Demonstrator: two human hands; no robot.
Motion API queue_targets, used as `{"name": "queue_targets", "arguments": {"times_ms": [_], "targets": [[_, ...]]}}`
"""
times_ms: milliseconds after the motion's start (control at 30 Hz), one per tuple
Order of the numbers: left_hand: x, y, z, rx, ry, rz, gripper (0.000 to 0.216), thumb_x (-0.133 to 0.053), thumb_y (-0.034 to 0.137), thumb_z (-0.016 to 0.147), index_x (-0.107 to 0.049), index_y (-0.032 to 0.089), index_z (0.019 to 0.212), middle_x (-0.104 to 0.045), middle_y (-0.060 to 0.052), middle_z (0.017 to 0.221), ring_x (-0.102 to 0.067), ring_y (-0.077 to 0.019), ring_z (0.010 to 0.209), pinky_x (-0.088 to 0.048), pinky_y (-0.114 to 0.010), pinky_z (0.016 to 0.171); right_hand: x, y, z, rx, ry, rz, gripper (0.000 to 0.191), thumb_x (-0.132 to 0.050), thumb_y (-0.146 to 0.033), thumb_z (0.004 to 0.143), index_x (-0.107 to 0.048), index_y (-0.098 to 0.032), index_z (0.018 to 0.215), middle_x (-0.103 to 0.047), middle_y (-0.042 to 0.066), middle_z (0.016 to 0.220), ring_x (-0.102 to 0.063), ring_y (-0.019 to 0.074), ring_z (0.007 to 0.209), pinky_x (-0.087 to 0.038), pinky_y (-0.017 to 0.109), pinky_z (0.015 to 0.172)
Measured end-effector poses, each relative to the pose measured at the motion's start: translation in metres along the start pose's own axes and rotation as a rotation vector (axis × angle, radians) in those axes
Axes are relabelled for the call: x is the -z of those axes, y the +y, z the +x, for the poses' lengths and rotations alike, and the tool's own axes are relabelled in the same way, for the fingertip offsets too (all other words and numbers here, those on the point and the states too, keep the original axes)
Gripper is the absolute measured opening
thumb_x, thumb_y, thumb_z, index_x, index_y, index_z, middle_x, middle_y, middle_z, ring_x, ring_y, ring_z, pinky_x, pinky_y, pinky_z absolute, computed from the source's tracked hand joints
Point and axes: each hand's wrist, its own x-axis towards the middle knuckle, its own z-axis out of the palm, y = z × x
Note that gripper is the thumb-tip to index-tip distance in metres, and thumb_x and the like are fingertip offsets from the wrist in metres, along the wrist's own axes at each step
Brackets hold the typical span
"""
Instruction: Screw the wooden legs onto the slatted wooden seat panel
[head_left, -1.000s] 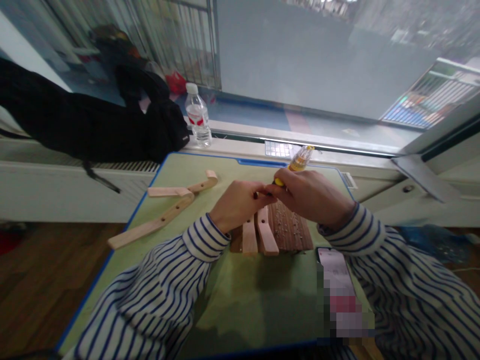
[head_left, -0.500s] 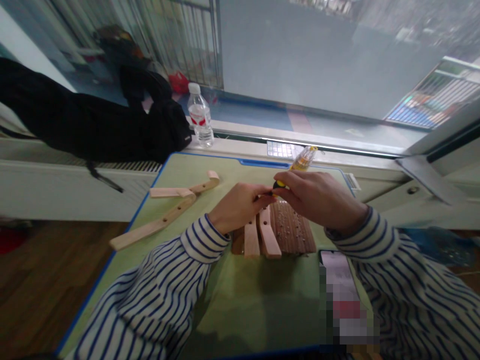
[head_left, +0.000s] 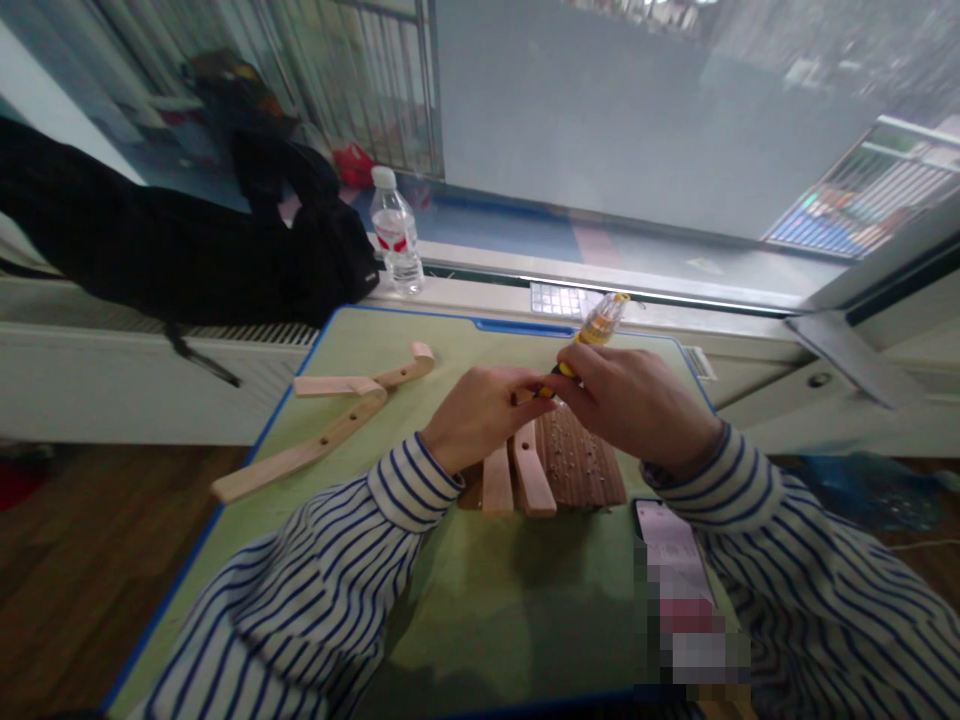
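Right hand [head_left: 637, 405] clamps screwdriver [head_left: 602, 320] — left hand [head_left: 480, 412] pinches its end (bottle label [head_left: 393, 242] unreadable).

Long cloth sleeves [head_left: 322, 560] are white with navy stripes, the rectangular bench [head_left: 480, 610] pale green edged blue, the bent wooden strips [head_left: 292, 459] pale tan, the plastic-handled tool [head_left: 600, 322] clear, yellow and black

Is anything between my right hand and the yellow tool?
Nothing visible: your right hand grips the yellow tool directly. Your left hand is at the tool's lower end, hiding its tip.
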Motion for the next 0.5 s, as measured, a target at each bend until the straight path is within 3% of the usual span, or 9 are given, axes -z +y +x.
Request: {"name": "queue_targets", "arguments": {"times_ms": [133,267,500], "targets": [[-0.002,-0.003,-0.001,0.019,0.040,0.015,0.025,-0.055,0.040,0.082,-0.068,0.024,0.096,-0.069,0.000,0.080,-0.057,-0.0108,0.064,-0.037,-0.022,0.058,0.003,-0.001,0.002,0.014,-0.030,0.046,0.037,-0.031,-0.046,0.091,-0.053,-0.016,0.089,-0.062,0.004,0.072,-0.049,0.0123,0.056,-0.022,0.028,0.050],[0.000,-0.007,-0.004,0.043,0.025,0.016,0.029,-0.052,0.042,0.083,-0.069,0.021,0.095,-0.069,-0.002,0.080,-0.058,-0.0115,0.064,-0.038,-0.022,0.057,0.008,0.000,0.004,0.095,-0.032,0.121,0.034,-0.038,-0.043,0.089,-0.051,-0.017,0.106,-0.063,0.007,0.089,-0.054,0.0145,0.068,-0.026,0.027,0.053],[0.001,-0.008,-0.005,0.045,0.001,-0.018,0.030,-0.052,0.040,0.084,-0.068,0.019,0.099,-0.070,-0.004,0.085,-0.059,-0.0130,0.067,-0.040,-0.023,0.059,0.012,0.002,0.005,0.159,-0.089,0.107,0.021,-0.037,-0.026,0.089,-0.056,-0.017,0.095,-0.060,0.003,0.081,-0.050,0.0128,0.069,-0.026,0.027,0.055]]}}
